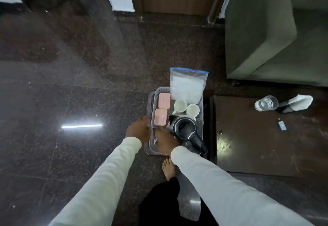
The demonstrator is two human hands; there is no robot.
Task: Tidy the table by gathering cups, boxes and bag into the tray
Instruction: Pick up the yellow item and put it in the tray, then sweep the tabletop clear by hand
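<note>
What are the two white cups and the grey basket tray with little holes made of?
The two white cups look like glazed ceramic: smooth, thick-rimmed, faintly shiny. The grey basket tray looks like moulded plastic, matt with neat rows of holes, though painted metal is possible.

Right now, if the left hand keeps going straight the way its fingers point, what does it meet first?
The left hand sits at the tray's left rim, fingers pointing up-right. Straight on, it would most likely meet the nearer pink box first, then the farther pink box. Depth is unclear; the hand may pass above them.
</note>
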